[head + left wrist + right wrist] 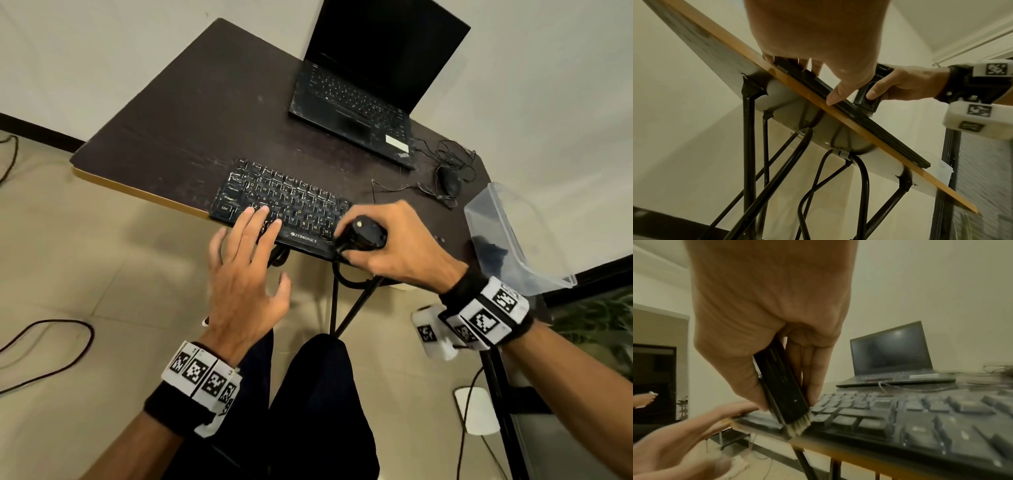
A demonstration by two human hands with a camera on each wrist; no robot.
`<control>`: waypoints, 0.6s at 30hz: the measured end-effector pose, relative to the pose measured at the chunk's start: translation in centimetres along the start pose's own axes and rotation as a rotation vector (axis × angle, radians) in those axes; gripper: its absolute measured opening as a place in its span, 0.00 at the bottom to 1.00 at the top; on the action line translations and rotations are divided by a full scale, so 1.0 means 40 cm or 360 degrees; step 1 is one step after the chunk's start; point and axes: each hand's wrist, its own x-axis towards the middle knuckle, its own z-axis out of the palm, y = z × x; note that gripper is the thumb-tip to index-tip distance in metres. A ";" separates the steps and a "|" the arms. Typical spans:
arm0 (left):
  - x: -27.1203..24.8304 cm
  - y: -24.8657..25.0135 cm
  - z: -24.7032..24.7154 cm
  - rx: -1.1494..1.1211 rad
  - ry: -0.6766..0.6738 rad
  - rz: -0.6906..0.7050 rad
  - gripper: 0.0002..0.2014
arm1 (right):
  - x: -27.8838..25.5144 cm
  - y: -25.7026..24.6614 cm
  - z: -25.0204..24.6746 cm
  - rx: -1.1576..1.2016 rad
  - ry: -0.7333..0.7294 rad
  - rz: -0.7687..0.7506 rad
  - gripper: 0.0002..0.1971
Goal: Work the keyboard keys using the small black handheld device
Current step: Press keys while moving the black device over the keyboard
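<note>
A black keyboard [281,202] lies at the near edge of the dark table [191,113]. My right hand [394,240] grips a small black device [363,234] with pale bristles [799,425] at its tip. The bristles touch the keyboard's [900,417] near edge by the front row of keys. My left hand [246,260] lies with straight fingers on the keyboard's lower left keys, and its thumb [840,92] hangs over the table edge. In the left wrist view the device [867,95] shows from below, held over the keyboard's front rim [859,116].
An open black laptop [363,85] with a dark screen stands at the back of the table. A wired mouse [448,180] with tangled cable lies to its right. A clear plastic container [513,236] sits at the table's right end. Black table legs [748,146] and cables run below.
</note>
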 end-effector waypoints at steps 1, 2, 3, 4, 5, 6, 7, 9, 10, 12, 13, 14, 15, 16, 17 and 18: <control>0.001 0.000 0.000 -0.0016 0.0006 -0.0002 0.37 | -0.008 -0.008 0.009 0.0003 -0.0048 -0.0042 0.14; 0.001 -0.001 -0.001 -0.0027 0.0013 -0.0007 0.37 | -0.007 -0.011 0.014 -0.0001 -0.0054 -0.0046 0.14; 0.001 -0.002 -0.002 -0.0031 0.0018 -0.0005 0.37 | 0.003 -0.007 0.013 0.0012 -0.0013 0.0012 0.13; -0.001 -0.003 -0.003 -0.0036 0.0021 0.0001 0.37 | 0.013 -0.002 0.006 0.0037 0.0040 0.0093 0.13; -0.001 -0.003 -0.003 -0.0043 0.0023 0.0007 0.37 | 0.020 0.002 -0.003 0.0047 0.0083 0.0131 0.12; -0.002 -0.004 -0.003 -0.0054 0.0027 0.0008 0.38 | 0.022 0.004 -0.007 0.0033 0.0103 0.0120 0.12; -0.001 -0.005 -0.004 -0.0066 0.0037 0.0007 0.38 | 0.019 -0.001 -0.007 0.0017 0.0075 0.0083 0.12; 0.000 -0.006 -0.004 -0.0099 0.0055 -0.0002 0.38 | 0.001 -0.018 0.009 0.0009 -0.0054 -0.0006 0.13; 0.000 -0.006 -0.003 -0.0118 0.0066 -0.0009 0.38 | -0.001 -0.020 0.014 0.0005 -0.0074 -0.0015 0.13; 0.000 -0.007 -0.003 -0.0135 0.0097 -0.0039 0.36 | 0.016 -0.007 0.003 0.0013 0.0020 0.0098 0.12; 0.002 -0.010 -0.003 -0.0131 0.0119 -0.0057 0.35 | 0.023 -0.002 -0.008 0.0022 0.0079 0.0146 0.12; 0.002 -0.012 -0.003 -0.0127 0.0139 -0.0076 0.34 | 0.022 0.001 -0.013 0.0024 0.0107 0.0150 0.12; 0.004 -0.018 -0.005 -0.0120 0.0163 -0.0106 0.34 | 0.016 -0.004 -0.013 0.0027 0.0086 0.0113 0.12; 0.007 -0.024 -0.008 -0.0110 0.0192 -0.0151 0.35 | 0.005 -0.015 -0.001 0.0027 0.0018 0.0051 0.13; 0.011 -0.033 -0.013 -0.0105 0.0223 -0.0207 0.35 | -0.007 -0.033 0.017 0.0038 -0.0060 -0.0013 0.14; 0.016 -0.039 -0.018 -0.0119 0.0249 -0.0260 0.35 | -0.017 -0.041 0.031 0.0041 -0.0088 -0.0044 0.14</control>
